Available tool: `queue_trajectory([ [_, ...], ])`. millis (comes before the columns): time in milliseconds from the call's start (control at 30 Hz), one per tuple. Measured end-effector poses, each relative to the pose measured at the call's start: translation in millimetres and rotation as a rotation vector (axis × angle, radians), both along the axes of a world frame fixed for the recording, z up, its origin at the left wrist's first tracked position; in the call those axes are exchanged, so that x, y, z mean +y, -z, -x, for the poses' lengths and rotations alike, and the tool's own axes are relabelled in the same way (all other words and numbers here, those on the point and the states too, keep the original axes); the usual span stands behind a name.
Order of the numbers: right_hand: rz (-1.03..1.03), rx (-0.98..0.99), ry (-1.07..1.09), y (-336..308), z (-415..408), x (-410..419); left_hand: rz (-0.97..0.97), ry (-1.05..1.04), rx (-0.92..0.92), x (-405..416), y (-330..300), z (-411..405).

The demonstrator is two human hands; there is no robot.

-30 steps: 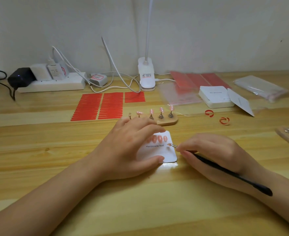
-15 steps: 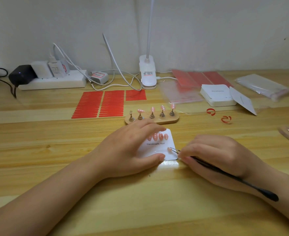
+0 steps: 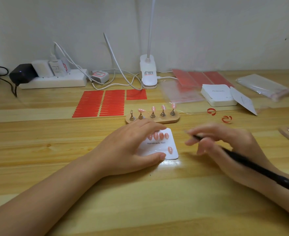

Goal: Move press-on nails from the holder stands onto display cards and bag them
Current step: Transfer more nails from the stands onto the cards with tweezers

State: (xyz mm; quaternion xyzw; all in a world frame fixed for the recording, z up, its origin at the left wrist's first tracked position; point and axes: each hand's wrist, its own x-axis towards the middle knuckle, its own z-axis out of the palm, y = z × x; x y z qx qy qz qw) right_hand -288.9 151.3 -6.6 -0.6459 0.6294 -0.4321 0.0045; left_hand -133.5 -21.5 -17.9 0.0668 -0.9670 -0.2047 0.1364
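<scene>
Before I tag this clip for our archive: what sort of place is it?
Probably a home nail-craft desk: a wooden holder stand with press-on nails, a "Handmade Nail" display card, and clear bags by a clip lamp.

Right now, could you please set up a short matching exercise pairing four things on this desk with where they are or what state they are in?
Things:
1. display card
2. black tool
3. leftmost holder stand
4. red strip sheets

Places or states:
A. bare, with no nail on it
B. pressed flat under the left hand
C. lying behind the wooden base, towards the power strip
D. held in the right hand

Pairs: 1-B, 2-D, 3-A, 4-C
</scene>
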Motion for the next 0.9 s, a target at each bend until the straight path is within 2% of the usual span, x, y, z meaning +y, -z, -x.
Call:
queue_trajectory([
  [100, -0.001, -0.143, 0.045, -7, -1, -4, -0.008, -0.005, -0.003, 0, 0, 1],
  [300, -0.018, -0.164, 0.062, -12, 0, -16, -0.048, -0.028, -0.01, 0, 1, 2],
  [433, -0.174, -0.103, -0.03, -7, 2, -23, -0.08, -0.025, -0.012, 0, 0, 2],
  [533, -0.22, -0.143, -0.035, 2, 0, -24, -0.088, -0.024, -0.005, 0, 0, 2],
  [700, -0.131, -0.169, -0.031, 6, -3, -24, -0.095, -0.025, -0.003, -2, 4, 2],
  [767, -0.095, -0.248, -0.042, 3, -3, -20, -0.11, -0.025, -0.001, -2, 5, 2],
  [833, -0.124, -0.31, -0.074, 0, -1, -16, -0.15, -0.02, 0.007, -3, 5, 2],
  [900, -0.177, -0.283, -0.083, -3, 3, -13, -0.193, -0.016, 0.014, -4, 5, 1],
])
